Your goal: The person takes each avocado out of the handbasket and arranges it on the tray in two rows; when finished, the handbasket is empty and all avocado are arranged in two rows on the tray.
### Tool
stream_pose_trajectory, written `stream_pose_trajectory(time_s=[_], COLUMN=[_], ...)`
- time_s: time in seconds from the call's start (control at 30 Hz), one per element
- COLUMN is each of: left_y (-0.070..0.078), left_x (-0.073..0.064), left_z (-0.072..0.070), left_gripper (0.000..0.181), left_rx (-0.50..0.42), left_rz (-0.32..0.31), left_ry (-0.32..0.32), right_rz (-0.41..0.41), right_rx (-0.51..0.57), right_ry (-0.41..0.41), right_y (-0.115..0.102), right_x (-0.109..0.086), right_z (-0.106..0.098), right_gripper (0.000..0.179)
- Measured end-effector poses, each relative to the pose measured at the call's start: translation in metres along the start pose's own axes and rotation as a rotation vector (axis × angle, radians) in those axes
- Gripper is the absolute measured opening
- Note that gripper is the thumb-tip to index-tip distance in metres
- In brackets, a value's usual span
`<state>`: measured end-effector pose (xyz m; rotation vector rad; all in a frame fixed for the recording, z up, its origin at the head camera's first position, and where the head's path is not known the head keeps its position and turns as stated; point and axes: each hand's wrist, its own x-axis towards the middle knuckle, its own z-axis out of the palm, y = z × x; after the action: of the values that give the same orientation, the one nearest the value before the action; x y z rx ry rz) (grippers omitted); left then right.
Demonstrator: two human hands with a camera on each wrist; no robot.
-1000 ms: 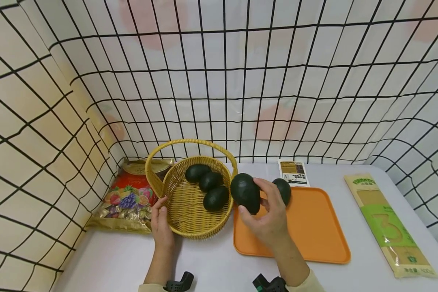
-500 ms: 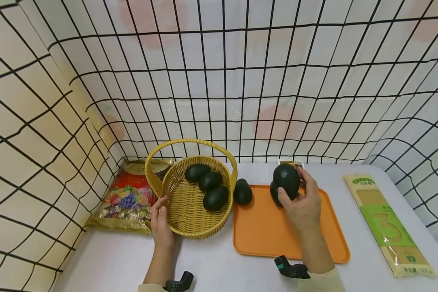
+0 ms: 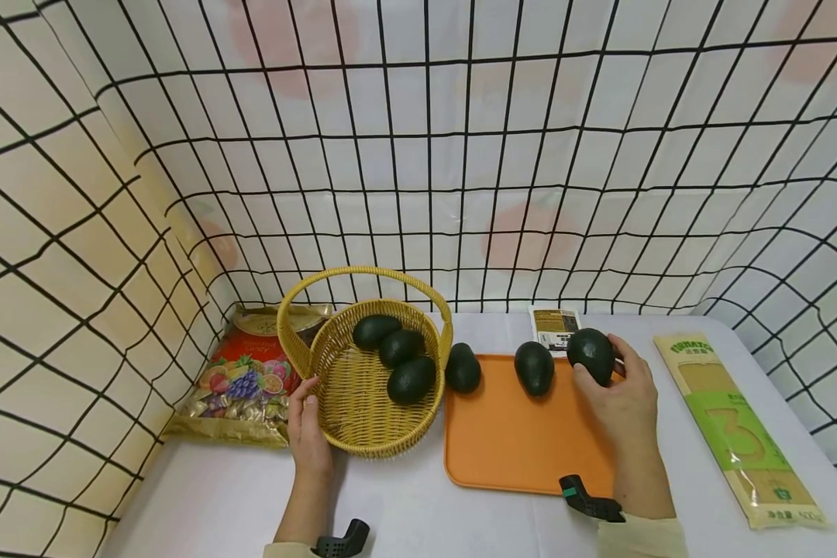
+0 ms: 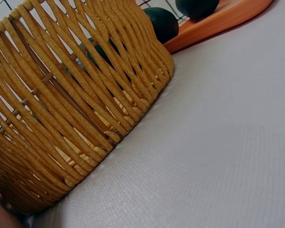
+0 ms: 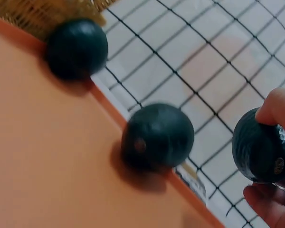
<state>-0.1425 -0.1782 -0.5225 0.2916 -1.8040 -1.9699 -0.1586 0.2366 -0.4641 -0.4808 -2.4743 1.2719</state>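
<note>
My right hand [image 3: 624,395] pinches a dark green avocado [image 3: 590,356] over the back right corner of the orange tray [image 3: 502,457]. In the right wrist view, thumb and fingers hold that avocado [image 5: 262,147] from one side. Two more avocados lie along the tray's back edge: one in the middle [image 3: 534,368], the other at the left corner [image 3: 463,367] beside the basket. My left hand [image 3: 310,434] rests against the left side of the yellow woven basket [image 3: 363,434], its fingers fairly straight near the rim. Three avocados [image 3: 411,380] sit inside the basket.
A red and gold candy bag [image 3: 244,380] lies left of the basket. Behind the tray is a small printed packet [image 3: 555,325]. A long green and yellow noodle packet [image 3: 742,434] lies at the right. Black grid netting [image 3: 428,186] stands round the back and sides.
My right hand has carried its avocado rightward from beside the basket to the tray's back right corner, uncovering the middle and left avocados. The left hand and basket stay put.
</note>
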Motion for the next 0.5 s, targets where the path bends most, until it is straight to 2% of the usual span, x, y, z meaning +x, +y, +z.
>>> stream_pose_trajectory(time_s=[0.23,0.5], left_y=[0.001,0.001], left_x=[0.001,0.0], left_z=[0.0,0.0], left_gripper=[0.041,0.041], left_rx=[0.018,-0.007], left_rz=[-0.012,-0.018], left_ry=[-0.001,-0.003], right_rz=[0.065,0.093], right_rx=[-0.077,-0.15], right_ry=[-0.008,-0.036], right_y=[0.024,0.043], right_x=[0.01,0.016], right_z=[-0.001,-0.002], right_gripper=[0.079,0.079])
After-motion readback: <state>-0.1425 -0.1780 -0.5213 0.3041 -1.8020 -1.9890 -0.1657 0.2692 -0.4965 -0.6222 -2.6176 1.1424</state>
